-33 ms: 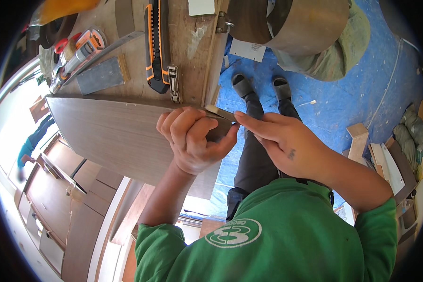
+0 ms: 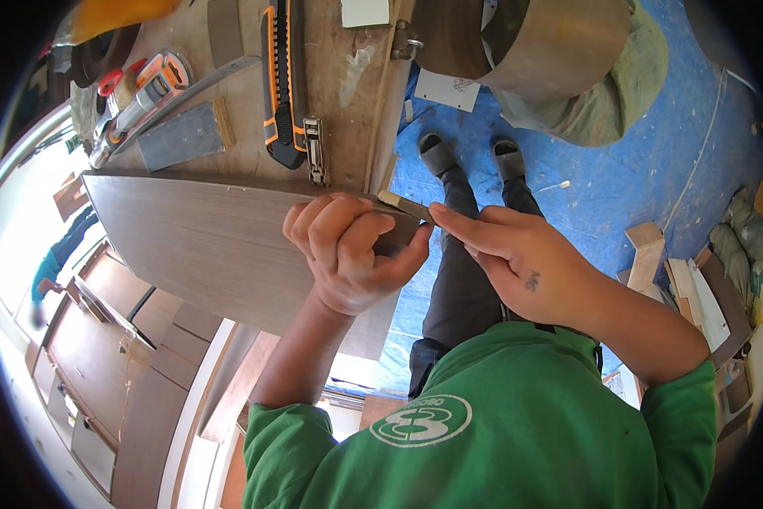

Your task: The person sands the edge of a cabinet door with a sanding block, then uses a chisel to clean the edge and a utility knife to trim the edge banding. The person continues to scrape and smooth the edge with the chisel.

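Note:
A grey-brown wood-grain panel (image 2: 203, 233) lies with its long edge against the workbench, its right end near my hands. My left hand (image 2: 347, 250) is closed at that end, fingers curled and thumb stretched along the corner. My right hand (image 2: 517, 254) pinches a small flat block (image 2: 407, 205), pale wood at one end and dark on its face. The block rests at the panel's upper right corner, close to my left thumb. My right fingers partly cover it.
On the workbench (image 2: 335, 68) lie an orange-and-black utility knife (image 2: 285, 93), a metal hinge (image 2: 314, 151), a grey block with a wooden edge (image 2: 182, 136) and a steel ruler (image 2: 207, 85). A rolled brown strip (image 2: 559, 51) stands beyond, above a blue floor sheet (image 2: 695, 144). Offcuts (image 2: 644, 254) lie right.
My right hand and the small block have shifted slightly to the right along the panel's corner. My left hand and the panel stay put.

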Action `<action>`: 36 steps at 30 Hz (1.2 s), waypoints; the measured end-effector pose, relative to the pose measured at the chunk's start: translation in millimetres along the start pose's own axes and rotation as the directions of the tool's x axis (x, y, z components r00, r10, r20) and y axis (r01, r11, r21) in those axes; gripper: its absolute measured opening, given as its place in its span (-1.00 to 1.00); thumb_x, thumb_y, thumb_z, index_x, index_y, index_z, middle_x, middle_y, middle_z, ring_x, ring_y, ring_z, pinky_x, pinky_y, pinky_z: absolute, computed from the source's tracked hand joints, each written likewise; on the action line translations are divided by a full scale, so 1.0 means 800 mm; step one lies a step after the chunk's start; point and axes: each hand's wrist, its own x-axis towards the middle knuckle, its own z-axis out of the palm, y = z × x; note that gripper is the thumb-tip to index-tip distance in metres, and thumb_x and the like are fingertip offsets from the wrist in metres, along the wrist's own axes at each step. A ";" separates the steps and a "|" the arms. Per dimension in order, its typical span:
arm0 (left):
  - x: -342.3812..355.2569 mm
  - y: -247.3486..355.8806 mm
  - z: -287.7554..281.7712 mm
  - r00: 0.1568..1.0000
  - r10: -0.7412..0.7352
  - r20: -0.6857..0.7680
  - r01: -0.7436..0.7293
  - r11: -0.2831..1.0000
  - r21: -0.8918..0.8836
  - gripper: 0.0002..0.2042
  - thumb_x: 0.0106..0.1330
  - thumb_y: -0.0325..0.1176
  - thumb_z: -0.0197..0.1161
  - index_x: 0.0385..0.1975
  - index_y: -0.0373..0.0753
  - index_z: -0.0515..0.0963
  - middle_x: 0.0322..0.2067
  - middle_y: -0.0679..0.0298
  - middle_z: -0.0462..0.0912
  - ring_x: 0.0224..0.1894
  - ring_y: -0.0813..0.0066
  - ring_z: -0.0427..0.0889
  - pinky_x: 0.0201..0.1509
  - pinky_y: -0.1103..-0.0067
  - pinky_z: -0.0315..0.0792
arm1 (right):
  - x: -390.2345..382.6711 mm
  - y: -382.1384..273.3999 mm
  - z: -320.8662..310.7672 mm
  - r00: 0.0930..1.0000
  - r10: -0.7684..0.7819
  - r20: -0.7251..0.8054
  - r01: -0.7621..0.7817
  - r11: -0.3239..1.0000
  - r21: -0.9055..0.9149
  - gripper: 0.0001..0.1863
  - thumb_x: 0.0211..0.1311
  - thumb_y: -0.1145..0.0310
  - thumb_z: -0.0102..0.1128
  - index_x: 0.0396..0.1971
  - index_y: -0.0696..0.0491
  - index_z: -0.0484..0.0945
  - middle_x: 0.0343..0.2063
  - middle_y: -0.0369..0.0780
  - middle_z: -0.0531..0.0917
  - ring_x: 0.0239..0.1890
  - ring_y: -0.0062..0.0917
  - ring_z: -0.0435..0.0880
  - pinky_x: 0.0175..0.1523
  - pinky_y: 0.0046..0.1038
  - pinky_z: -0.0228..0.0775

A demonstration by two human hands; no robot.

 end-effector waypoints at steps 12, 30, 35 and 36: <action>-0.001 -0.006 0.004 1.000 -0.006 0.006 0.006 1.000 -0.017 -0.48 -0.01 -0.11 0.64 -0.14 -0.02 0.46 -0.10 0.31 0.48 -0.02 0.26 0.46 0.09 0.28 0.26 | 0.008 0.004 0.000 0.999 -0.046 -0.027 0.046 0.999 -0.001 -0.20 0.24 0.77 0.13 0.48 -0.14 0.41 -0.41 -0.11 0.53 -0.42 -0.29 0.54 -0.24 -0.34 0.44; -0.003 -0.006 0.007 1.000 -0.026 0.013 0.026 1.000 0.005 -0.53 -0.03 -0.09 0.59 -0.15 -0.05 0.55 -0.06 0.28 0.50 0.01 0.27 0.44 0.14 0.27 0.23 | 0.025 0.034 0.025 0.972 -0.148 -0.183 0.140 0.989 -0.053 -0.17 0.24 0.77 0.11 0.51 -0.14 0.37 -0.37 -0.17 0.54 -0.40 -0.34 0.54 -0.20 -0.40 0.48; 0.013 0.004 -0.005 0.984 0.001 0.180 -0.019 0.995 0.099 -0.69 0.03 -0.12 0.53 -0.26 -0.06 0.70 -0.10 0.33 0.62 0.03 0.23 0.45 0.17 0.32 0.21 | -0.005 0.046 -0.004 0.953 -0.069 -0.296 0.081 0.996 0.029 -0.26 0.28 0.75 0.08 0.46 -0.07 0.44 -0.37 -0.16 0.56 -0.34 -0.39 0.56 -0.12 -0.44 0.47; 0.014 0.004 -0.005 0.980 0.014 0.199 -0.034 0.994 0.100 -0.72 0.02 -0.13 0.52 -0.28 -0.04 0.72 -0.10 0.37 0.63 0.03 0.23 0.45 0.18 0.32 0.20 | -0.009 0.049 -0.007 0.949 -0.042 -0.313 0.060 0.997 0.048 -0.28 0.28 0.75 0.07 0.44 -0.07 0.46 -0.36 -0.13 0.58 -0.34 -0.37 0.57 -0.12 -0.44 0.48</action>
